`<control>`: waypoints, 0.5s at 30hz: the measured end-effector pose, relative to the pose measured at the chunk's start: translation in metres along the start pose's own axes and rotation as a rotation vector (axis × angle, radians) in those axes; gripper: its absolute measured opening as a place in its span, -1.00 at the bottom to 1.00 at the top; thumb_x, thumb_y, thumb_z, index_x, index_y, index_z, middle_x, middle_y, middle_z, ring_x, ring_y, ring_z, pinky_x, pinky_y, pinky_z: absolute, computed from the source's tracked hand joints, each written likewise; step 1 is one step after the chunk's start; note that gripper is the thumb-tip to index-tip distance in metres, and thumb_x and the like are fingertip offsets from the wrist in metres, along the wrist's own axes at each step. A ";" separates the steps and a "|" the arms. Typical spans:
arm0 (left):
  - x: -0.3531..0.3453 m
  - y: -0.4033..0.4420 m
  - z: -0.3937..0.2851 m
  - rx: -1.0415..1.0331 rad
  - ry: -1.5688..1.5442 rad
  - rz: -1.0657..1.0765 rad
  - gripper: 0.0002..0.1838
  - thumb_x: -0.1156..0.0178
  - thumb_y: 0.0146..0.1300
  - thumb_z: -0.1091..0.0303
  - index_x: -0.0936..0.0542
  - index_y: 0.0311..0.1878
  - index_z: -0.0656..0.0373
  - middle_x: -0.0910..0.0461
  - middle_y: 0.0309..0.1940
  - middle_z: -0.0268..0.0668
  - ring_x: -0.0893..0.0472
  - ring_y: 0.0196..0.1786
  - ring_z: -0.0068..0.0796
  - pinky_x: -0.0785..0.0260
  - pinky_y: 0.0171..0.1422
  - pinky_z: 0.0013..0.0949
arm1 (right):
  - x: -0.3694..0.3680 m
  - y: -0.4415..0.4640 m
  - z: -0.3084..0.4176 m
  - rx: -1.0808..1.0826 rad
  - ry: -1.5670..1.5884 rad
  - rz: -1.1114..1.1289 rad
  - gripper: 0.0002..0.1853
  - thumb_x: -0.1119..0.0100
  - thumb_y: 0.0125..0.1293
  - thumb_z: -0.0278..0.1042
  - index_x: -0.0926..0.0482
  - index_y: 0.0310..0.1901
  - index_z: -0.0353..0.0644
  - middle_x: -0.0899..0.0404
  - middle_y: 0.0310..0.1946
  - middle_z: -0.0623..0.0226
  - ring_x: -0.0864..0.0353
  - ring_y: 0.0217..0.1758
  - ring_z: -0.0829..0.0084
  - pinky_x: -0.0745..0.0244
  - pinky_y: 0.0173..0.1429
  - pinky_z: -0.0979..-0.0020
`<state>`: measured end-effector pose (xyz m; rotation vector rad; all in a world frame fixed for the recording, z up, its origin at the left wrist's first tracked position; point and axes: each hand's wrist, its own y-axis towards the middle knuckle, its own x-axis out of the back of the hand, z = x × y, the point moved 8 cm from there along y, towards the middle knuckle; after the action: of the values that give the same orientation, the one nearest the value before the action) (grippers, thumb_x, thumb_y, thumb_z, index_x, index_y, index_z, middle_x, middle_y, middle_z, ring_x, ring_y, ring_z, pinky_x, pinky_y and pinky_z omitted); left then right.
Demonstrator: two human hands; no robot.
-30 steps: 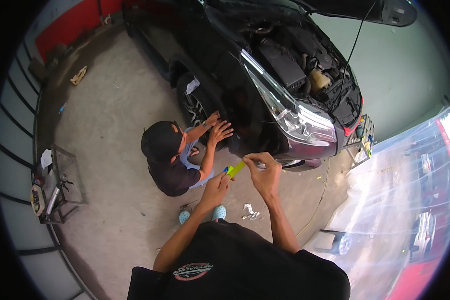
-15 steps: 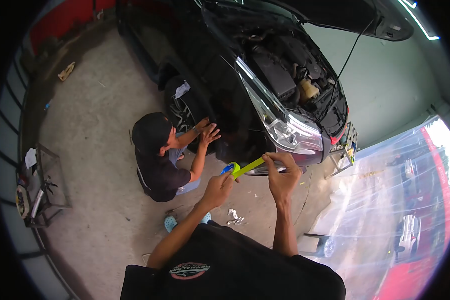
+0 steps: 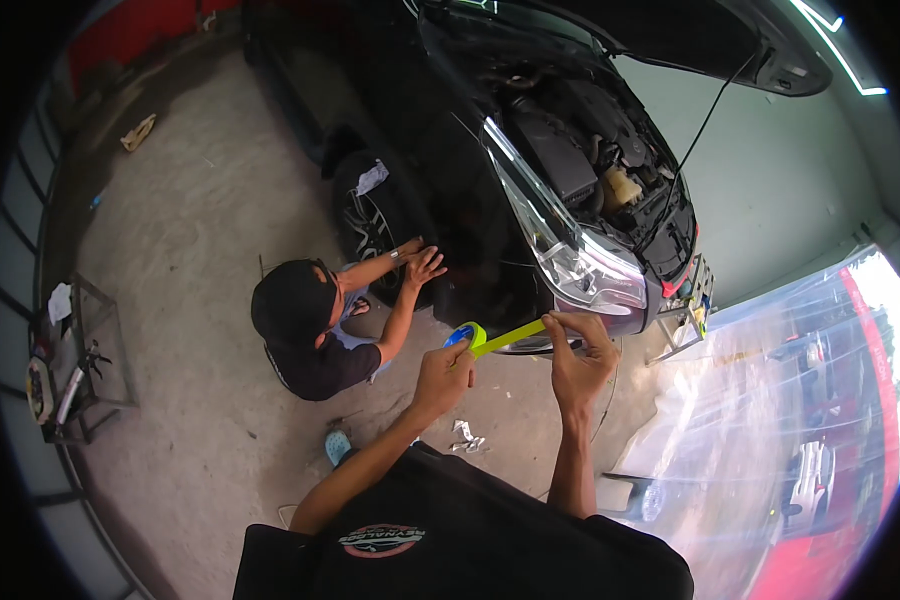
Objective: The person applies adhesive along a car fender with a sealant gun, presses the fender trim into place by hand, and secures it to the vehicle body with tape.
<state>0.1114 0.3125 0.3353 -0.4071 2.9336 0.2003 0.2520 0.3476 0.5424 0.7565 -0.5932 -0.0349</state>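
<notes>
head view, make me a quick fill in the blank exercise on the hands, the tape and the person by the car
1. The left hand holds a tape roll whose inner ring looks ____.
2. The right hand pinches the free ____ of the tape strip.
3. The cap on the co-worker is coloured ____.

Missing words: blue; end; black

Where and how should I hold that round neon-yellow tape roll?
Probably pinch the outer rim of the round neon-yellow tape roll, from the person's left: it's a ring, and its flat yellow strip stretches away to the right.
</notes>
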 end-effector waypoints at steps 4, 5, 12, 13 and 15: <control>0.004 -0.008 0.007 0.056 0.004 -0.038 -0.66 0.00 0.38 0.34 -0.60 -0.46 0.33 -0.51 -0.71 -0.30 -0.47 -0.63 -0.59 -0.26 -0.48 -0.37 | -0.008 -0.003 0.002 0.001 0.004 0.025 -0.87 -0.46 0.14 -0.66 -0.78 -0.25 -0.31 -0.76 -0.35 0.24 -0.70 -0.26 0.46 -0.53 -0.08 0.47; 0.005 -0.010 0.007 0.097 -0.038 -0.067 -0.65 0.00 0.38 0.32 -0.62 -0.45 0.32 -0.51 -0.71 -0.30 -0.45 -0.63 -0.61 -0.24 -0.49 -0.38 | -0.011 -0.005 0.001 0.001 0.007 0.031 -0.89 -0.45 0.16 -0.65 -0.78 -0.26 -0.32 -0.76 -0.35 0.24 -0.69 -0.25 0.48 -0.51 -0.07 0.48; 0.052 -0.041 0.133 0.685 -0.455 -0.412 -0.63 0.03 0.39 0.23 -0.68 -0.32 0.28 -0.48 -0.68 -0.35 -0.39 -0.65 -0.58 -0.20 -0.52 -0.45 | 0.028 0.005 -0.044 -0.178 0.069 -0.383 -0.88 -0.39 0.34 -0.51 -0.75 -0.12 -0.31 -0.77 -0.29 0.27 -0.69 -0.21 0.52 -0.57 -0.01 0.51; 0.055 -0.047 0.155 0.679 -0.625 -0.361 -0.64 0.02 0.42 0.20 -0.66 -0.27 0.27 -0.48 -0.67 -0.35 -0.39 -0.64 -0.56 -0.24 -0.48 -0.44 | 0.043 0.022 -0.040 -0.157 0.048 -0.379 -0.90 -0.40 0.32 -0.52 -0.77 -0.15 -0.29 -0.77 -0.30 0.30 -0.69 -0.23 0.54 -0.56 -0.02 0.50; 0.051 -0.062 0.184 0.684 -0.957 -0.245 -0.64 0.00 0.49 0.15 -0.63 -0.16 0.26 -0.46 -0.66 -0.37 -0.39 -0.63 -0.52 -0.31 -0.39 -0.43 | 0.044 0.042 -0.034 -0.119 -0.025 -0.328 -0.91 -0.42 0.29 -0.53 -0.79 -0.18 -0.28 -0.78 -0.33 0.33 -0.69 -0.25 0.57 -0.55 -0.03 0.49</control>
<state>0.1086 0.2691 0.1399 -0.3947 1.8317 -0.4937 0.2986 0.3894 0.5720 0.7320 -0.4817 -0.3794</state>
